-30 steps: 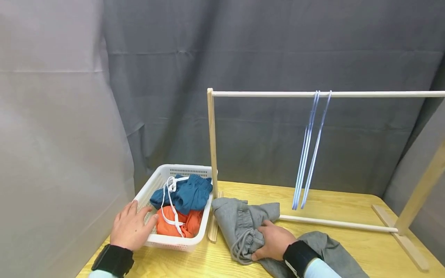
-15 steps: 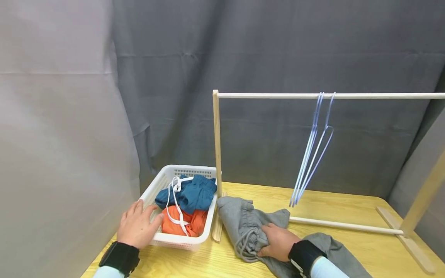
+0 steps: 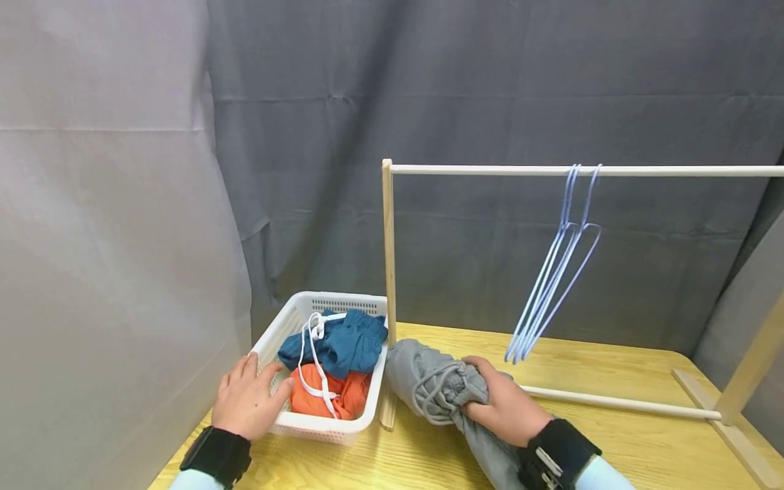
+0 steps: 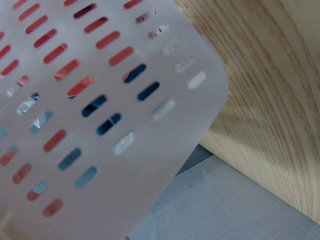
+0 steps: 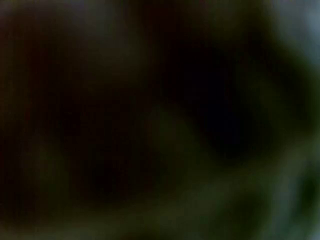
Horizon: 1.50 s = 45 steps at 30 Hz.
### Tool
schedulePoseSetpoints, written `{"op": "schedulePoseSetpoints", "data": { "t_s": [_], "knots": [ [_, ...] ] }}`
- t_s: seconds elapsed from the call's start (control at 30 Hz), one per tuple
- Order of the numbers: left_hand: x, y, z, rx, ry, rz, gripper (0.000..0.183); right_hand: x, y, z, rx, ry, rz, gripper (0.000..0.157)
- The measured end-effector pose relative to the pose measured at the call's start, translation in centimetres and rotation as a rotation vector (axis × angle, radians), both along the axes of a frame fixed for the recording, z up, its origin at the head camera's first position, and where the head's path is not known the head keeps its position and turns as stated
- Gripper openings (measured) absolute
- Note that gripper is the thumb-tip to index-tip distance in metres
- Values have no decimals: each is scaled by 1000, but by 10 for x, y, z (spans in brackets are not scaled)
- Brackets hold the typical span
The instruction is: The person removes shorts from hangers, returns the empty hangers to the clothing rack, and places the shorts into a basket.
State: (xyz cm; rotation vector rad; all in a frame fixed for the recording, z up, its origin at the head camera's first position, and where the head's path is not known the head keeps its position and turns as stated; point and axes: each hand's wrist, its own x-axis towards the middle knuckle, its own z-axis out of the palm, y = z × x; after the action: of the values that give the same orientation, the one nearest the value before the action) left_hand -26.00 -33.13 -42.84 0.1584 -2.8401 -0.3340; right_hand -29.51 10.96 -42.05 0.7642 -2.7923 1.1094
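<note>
My right hand (image 3: 511, 405) grips grey drawstring pants (image 3: 429, 381), bunched near the waistband, with their cord looped at the front. One leg trails back under the wrist. At the white plastic basket (image 3: 361, 427), my left hand (image 3: 252, 400) rests on the near-left corner, fingers along the rim and thumb spread over the inside. Inside lie blue shorts (image 3: 352, 344) with a white drawstring (image 3: 315, 357) and an orange garment (image 3: 343, 395). The left wrist view looks at the slotted basket wall (image 4: 130, 100) from close by. In the right wrist view everything is dark and blurred.
A wooden rack with a white top rail (image 3: 478, 170) stands on the wooden table (image 3: 612, 367). Several pale blue hangers (image 3: 554, 272) hang from the rail. The rack's left post (image 3: 389, 252) rises beside the basket. Grey curtains enclose the back and sides.
The right hand has lifted and bunched the grey pants, drawing the trailing leg in. The hangers have swung round on the rail. The left hand stays at the basket corner.
</note>
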Motion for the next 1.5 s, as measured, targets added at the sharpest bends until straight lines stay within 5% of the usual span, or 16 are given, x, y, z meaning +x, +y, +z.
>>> {"op": "schedulePoseSetpoints", "data": {
  "t_s": [0.13,0.3,0.9,1.5],
  "knots": [
    [0,0,2,0,6,-4,57,3,-10,15,-82,121,17,80],
    [2,0,5,7,7,-7,56,7,-29,31,-133,245,45,66],
    [4,2,9,-8,11,-7,53,7,-96,98,-405,299,107,56],
    [9,7,6,-15,-10,-8,54,-5,-134,171,-552,305,148,62]
  ]
}}
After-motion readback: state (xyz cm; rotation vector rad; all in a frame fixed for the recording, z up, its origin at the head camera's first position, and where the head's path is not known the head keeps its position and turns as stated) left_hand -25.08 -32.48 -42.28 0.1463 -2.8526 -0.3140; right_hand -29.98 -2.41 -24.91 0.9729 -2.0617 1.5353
